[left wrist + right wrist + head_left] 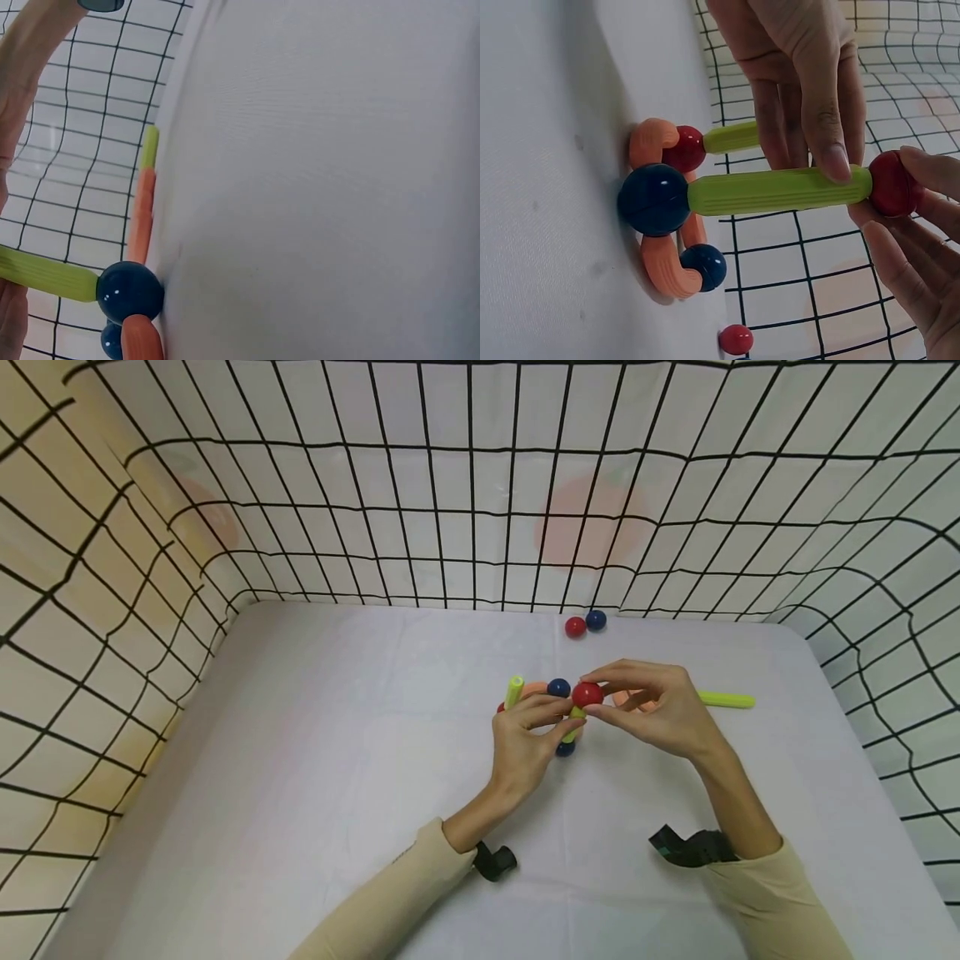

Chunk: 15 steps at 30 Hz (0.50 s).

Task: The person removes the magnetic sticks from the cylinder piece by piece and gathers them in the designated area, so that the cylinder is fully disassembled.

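On the left I see one green rod point(514, 692) rising from an orange-and-blue assembly point(664, 270) on the white tabletop point(360, 735). Next, the left hand point(522, 743) holds a second green rod point(757, 192) upright in a pinching grip, above a near blue ball point(655, 199). The right hand's grip point(663, 703) pinches the red ball point(587, 695) touching its top. Farther right, a third rod point(727, 699) lies flat.

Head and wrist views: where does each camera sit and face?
Head: on the head, facing forward and down at table; left hand, right hand, sleeves show.
Left wrist: worn there, facing table and a blue ball; hand parts at left edge.
Right wrist: worn there, facing the green rod; both hands.
Head and right wrist share the held red ball.
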{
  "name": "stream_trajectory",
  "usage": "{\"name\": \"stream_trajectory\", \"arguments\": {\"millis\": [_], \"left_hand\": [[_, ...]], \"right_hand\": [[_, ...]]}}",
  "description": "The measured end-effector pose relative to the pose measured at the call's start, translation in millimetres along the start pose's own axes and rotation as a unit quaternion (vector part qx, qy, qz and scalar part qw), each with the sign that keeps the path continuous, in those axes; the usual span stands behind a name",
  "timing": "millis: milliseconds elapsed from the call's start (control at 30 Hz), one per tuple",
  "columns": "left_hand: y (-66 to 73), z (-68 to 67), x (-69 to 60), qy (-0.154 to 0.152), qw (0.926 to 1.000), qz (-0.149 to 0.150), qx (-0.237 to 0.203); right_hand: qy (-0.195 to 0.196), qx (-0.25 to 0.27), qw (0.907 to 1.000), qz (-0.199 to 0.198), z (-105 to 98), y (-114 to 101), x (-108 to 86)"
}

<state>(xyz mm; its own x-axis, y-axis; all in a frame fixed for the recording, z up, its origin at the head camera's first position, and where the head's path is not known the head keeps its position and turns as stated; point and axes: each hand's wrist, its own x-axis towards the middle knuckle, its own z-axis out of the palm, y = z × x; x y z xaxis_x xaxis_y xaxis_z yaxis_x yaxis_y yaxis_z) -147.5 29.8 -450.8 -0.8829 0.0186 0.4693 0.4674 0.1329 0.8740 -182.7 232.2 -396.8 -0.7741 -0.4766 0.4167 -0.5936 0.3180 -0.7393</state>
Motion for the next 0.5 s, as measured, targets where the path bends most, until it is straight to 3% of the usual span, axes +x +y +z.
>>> {"name": "stream_trajectory", "arguments": {"millis": [100, 333, 500], "left_hand": [[-0.4, 0.3, -0.8, -0.006, 0.9998, -0.007, -0.019], [-2.3, -0.3, -2.9, -0.015, 0.9991, -0.009, -0.040], [-2.9, -0.8, -4.3, -0.016, 0.9990, 0.002, -0.042]], "right_hand": [[0.009, 0.003, 0.9998, 0.017, -2, -1, -0.2], [0.070, 0.007, 0.9951, 0.070, -17, 1, -3.1], [0.079, -0.022, 0.9892, 0.121, -23, 10, -3.9]]}}
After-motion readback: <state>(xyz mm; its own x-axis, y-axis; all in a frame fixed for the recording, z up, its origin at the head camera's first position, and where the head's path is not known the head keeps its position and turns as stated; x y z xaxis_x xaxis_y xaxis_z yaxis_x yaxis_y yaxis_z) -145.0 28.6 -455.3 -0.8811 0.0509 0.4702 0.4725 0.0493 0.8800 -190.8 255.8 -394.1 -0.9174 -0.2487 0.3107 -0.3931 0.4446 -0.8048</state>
